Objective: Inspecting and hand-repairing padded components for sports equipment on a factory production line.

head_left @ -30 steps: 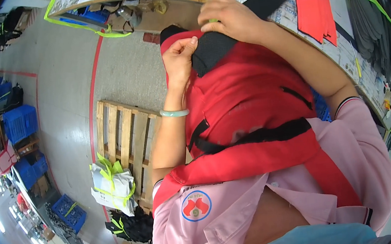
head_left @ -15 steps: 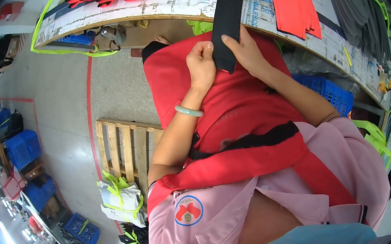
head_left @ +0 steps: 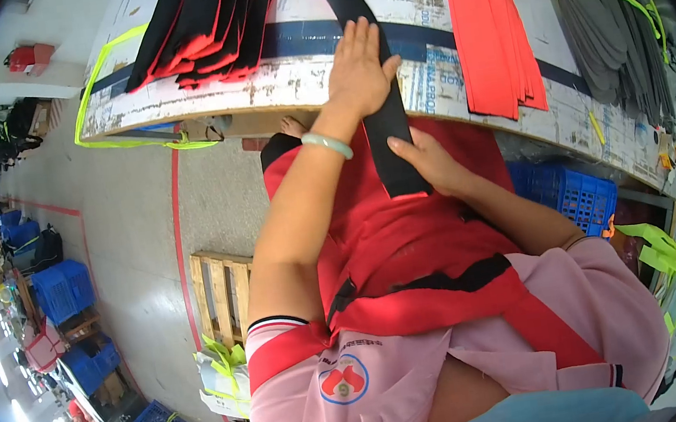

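A long black fabric strip point(head_left: 389, 144) with a red end edge lies over the table and hangs down past its front edge. My left hand point(head_left: 358, 72) rests flat on the strip with fingers stretched out. Lower down, my right hand point(head_left: 433, 164) grips the hanging part, thumb on top and fingers hidden beneath. To the left on the table lies a fanned pile of black strips with red undersides point(head_left: 218, 27). Right of my hands lies a stack of red strips point(head_left: 489, 32).
The worn white tabletop point(head_left: 305, 80) has a dark blue band. Grey strips point(head_left: 615, 25) bound with a yellow-green tie lie at the far right. A blue crate point(head_left: 576, 194) stands beneath the table's right side. A wooden pallet point(head_left: 222, 297) and wrapped bundle point(head_left: 225, 377) are on the floor at left.
My left hand has let go of the strip's lower edge and moved up, flattening onto the strip over the table. The strip's lower end and my right hand are now lower in view.
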`<state>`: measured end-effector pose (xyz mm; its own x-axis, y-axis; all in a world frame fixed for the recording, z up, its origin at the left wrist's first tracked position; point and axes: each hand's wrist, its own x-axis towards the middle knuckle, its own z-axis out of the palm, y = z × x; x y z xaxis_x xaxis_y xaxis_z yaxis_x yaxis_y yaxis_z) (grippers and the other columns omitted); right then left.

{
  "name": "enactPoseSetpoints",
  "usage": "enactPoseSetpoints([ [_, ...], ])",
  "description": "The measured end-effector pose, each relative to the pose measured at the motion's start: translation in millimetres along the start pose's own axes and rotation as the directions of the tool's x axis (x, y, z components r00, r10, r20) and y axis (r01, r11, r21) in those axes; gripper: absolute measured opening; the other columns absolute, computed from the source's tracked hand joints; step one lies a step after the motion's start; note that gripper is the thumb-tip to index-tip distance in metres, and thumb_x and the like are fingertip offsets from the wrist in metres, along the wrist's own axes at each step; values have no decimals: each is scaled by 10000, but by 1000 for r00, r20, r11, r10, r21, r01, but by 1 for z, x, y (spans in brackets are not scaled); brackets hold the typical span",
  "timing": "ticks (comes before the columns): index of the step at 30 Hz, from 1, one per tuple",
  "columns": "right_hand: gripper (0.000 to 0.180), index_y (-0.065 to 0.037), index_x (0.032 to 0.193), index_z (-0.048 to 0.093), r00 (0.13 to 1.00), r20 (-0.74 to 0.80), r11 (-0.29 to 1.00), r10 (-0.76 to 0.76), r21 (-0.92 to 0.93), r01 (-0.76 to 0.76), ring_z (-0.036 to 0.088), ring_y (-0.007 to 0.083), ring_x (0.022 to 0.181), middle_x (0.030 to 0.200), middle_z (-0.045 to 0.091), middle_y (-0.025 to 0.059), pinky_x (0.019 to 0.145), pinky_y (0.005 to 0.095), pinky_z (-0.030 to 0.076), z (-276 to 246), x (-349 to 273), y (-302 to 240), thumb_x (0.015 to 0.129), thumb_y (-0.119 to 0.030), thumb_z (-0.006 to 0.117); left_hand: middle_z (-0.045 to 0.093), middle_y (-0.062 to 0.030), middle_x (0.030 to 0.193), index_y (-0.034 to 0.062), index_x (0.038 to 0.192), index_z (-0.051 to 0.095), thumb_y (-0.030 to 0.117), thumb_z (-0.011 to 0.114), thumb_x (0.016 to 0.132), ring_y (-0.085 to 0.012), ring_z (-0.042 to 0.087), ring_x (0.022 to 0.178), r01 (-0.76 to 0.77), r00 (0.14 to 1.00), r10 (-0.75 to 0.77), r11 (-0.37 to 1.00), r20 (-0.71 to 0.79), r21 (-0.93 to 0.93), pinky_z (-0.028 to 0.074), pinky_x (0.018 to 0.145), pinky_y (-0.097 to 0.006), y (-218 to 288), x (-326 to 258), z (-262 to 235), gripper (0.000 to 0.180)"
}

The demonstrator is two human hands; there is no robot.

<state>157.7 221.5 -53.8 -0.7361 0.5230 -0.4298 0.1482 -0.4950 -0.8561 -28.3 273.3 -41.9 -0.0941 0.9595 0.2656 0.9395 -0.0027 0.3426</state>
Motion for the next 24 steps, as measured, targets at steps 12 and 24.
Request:
enactPoseSetpoints([
  [12, 314, 21, 1163, 520, 991, -103, 958, -82, -283, 50, 555, 145, 917, 1007, 609, 83, 825, 289, 455, -23, -11, -26, 968, -224, 505, 405, -185, 1427, 4, 1319, 485, 394, 501, 902, -337, 285, 1371, 194, 958, -209, 977, -199, -93, 151, 1143, -468, -77, 150, 18, 571],
  [24, 304, 27, 1237, 446, 853, -152, 817, -499, -411, 405, 527, 125, 922, 1040, 568, 85, 831, 260, 433, -9, -4, -65, 996, -156, 463, 510, -100, 1273, -34, 1408, 331, 24, 598, 883, -127, 479, 1136, 228, 953, -184, -82, 240, -970, 388, 977, -264, 56, -48, -64, 592],
])
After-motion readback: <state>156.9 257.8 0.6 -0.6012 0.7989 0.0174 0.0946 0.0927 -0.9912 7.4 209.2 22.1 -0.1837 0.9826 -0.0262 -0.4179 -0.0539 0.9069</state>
